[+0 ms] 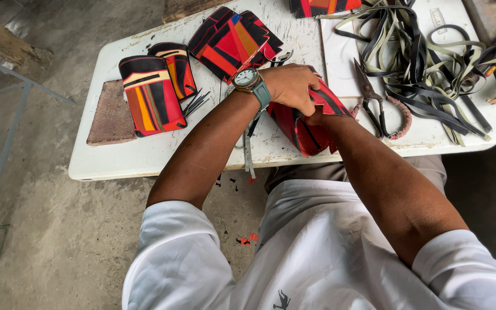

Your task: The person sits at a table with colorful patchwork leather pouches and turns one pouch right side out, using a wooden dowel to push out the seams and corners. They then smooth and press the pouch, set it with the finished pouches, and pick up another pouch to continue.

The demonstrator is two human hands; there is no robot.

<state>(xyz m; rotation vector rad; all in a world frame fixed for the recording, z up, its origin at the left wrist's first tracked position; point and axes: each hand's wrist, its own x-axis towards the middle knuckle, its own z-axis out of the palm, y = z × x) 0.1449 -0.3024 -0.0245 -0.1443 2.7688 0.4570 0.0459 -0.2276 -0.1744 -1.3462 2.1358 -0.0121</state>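
Partly hidden right hand (317,117) inside red pouch (305,129)

pouches (151,95) L on table (116,163) | scissors (377,103) R of hands (294,92) | straps (426,63) far R

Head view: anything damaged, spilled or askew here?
Small red scraps litter the floor under the table. Strap tangle is messy. The red pouch in both hands looks intact.
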